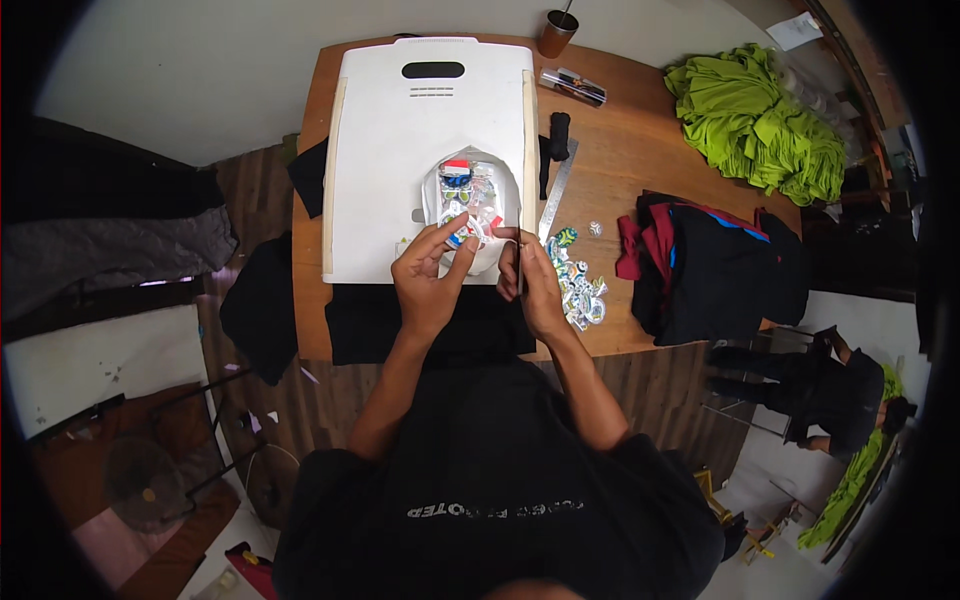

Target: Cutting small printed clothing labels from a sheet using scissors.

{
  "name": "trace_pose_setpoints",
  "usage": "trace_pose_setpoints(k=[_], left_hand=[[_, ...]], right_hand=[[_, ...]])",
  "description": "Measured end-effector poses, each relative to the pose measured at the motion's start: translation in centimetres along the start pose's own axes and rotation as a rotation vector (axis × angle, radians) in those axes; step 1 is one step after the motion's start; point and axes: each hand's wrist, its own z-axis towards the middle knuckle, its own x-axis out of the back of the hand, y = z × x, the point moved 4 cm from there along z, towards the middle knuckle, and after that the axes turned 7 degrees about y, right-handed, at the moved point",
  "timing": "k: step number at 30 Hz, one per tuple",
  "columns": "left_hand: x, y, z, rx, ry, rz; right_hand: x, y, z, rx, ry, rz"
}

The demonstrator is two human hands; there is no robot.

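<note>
A clear-and-white bag or pouch (432,190) lies on a white board (380,150), with several small colourful printed cutouts (457,182) in it. At its near edge, my left hand (432,280) has thumb and forefinger closed on a small printed cutout (461,238). My right hand (540,285) is beside it, over the board's right edge. Its fingers are closed around a thin dark tool (520,262), seen almost edge-on, whose kind I cannot make out. To the right of that hand, a loose pile of printed cutouts (582,300) lies on the wooden table.
Along the table (620,130) are a metal ruler (556,190), a brown cup (556,35) and a clear-topped case (573,87). Lime-green cloth (750,120) and dark folded garments (710,270) are piled at the right. Another person (840,390) stands at the far right.
</note>
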Motion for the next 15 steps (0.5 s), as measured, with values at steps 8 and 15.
trace_pose_setpoints(k=[8, 15], left_hand=[[0.0, -0.9, 0.7, -0.044, -0.07, 0.037], [-0.9, -1.1, 0.6, -0.021, -0.094, 0.012]], right_hand=[[-0.5, 0.7, 1.2, 0.094, 0.221, -0.225], [-0.9, 0.7, 0.8, 0.073, 0.353, -0.095]])
